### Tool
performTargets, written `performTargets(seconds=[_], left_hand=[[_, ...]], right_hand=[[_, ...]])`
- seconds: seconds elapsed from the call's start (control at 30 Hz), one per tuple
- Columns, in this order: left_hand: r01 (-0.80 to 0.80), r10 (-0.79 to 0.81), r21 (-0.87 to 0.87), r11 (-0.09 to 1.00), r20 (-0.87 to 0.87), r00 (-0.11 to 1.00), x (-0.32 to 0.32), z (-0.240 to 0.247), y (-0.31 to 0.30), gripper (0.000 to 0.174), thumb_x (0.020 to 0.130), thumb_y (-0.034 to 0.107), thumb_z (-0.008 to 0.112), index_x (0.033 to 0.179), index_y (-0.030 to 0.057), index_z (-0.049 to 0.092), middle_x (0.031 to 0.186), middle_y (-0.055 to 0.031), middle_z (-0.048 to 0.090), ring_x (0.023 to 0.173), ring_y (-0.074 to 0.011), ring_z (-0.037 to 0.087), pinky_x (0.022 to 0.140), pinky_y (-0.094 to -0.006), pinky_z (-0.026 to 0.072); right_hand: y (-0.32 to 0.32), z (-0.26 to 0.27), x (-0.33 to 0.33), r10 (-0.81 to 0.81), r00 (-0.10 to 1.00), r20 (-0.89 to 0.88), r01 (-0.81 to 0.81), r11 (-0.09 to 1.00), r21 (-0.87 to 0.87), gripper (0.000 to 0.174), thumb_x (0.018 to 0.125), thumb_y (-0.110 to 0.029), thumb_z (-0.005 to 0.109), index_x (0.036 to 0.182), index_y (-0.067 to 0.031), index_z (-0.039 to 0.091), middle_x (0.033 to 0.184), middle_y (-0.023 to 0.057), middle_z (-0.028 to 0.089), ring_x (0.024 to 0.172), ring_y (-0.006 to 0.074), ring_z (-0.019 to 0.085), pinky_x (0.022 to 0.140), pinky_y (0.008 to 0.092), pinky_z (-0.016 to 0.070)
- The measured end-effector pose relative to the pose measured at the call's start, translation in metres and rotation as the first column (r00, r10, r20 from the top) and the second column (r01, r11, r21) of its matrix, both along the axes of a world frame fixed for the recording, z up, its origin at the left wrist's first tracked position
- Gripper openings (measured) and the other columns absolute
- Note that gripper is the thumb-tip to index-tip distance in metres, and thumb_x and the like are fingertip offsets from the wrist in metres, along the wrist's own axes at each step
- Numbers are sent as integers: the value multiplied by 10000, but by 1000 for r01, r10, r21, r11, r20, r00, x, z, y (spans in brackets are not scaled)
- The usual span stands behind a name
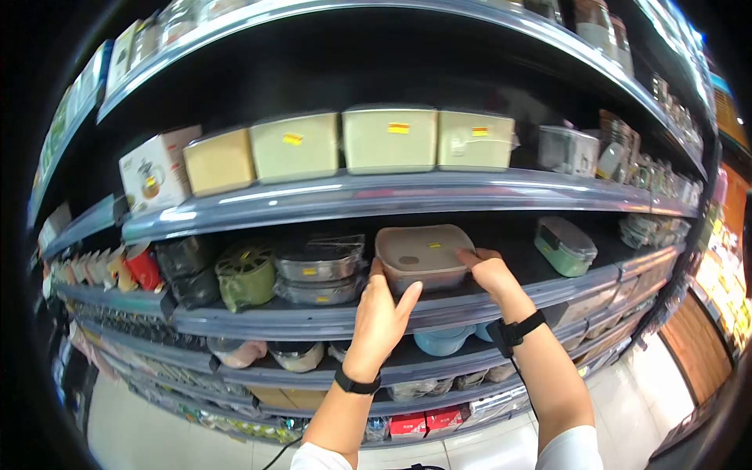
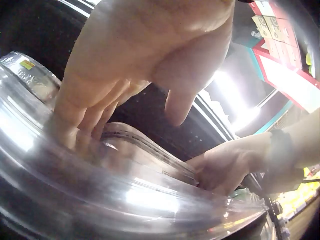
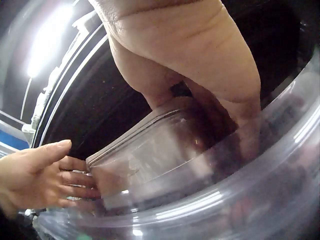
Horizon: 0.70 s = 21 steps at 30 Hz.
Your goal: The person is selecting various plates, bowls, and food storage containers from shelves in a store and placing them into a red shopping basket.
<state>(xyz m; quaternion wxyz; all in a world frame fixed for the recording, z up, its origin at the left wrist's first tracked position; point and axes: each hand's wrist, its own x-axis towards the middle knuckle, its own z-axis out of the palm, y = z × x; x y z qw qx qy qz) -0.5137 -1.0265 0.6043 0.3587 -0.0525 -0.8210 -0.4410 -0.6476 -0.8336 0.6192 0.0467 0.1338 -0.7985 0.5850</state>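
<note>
A food storage container with a beige-grey lid and a see-through body sits at the front of a middle shelf, a yellow price sticker on its lid. My left hand lies along its left side, fingers straight and thumb raised off the lid. At the right end, my right hand grips the container, thumb on the lid's edge and fingers down the side. The right wrist view shows this thumb and these fingers around the container's corner. The clear shelf lip hides part of the container's lower body in the left wrist view.
Steel lunch boxes in plastic wrap and a green pot stand to the left. A green-based box is on the right. Cream bins line the shelf above. Raised clear lips edge the shelves.
</note>
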Motion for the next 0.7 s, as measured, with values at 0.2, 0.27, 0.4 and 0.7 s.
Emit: performTargets(seconds=[0.2,0.27,0.4,0.7], left_hand=[[175,-145,173,969,-173,974,-8,-1,24,578,936,264,655,1360,7,357,1346,-208,483,1308,-302,443,1070,-441,344],[202,-148,323,925,-183,972,-6,3,36,506,936,220,663,1304,36,368,1306,-150,452,1255,-274,458,1042,-413,365],[336,-196,478,811,-319,927,-26,-6,49,427,921,129,670,1215,53,371,1176,-89,403,1058,-167,449,970,-357,405],[414,-321,507,756,-264,909,48,-66,147,406,873,63,576,1221,37,369,1185,-103,417,1110,-194,437,1016,-359,363]], right_hand=[[18,19,29,-5,999,43,18,950,-311,384,919,-298,636,1188,-25,613,1095,89,649,1031,208,602,882,404,506],[25,20,33,-7,999,33,22,879,-476,324,903,-242,640,1148,-31,637,968,48,652,857,151,606,750,324,523],[45,14,51,-13,999,52,38,853,-521,336,898,-239,646,1168,-40,625,982,41,656,874,143,613,739,325,532],[146,-56,150,-114,984,-140,-1,771,-637,377,912,-144,669,1249,2,579,1065,13,653,917,76,590,762,238,498]])
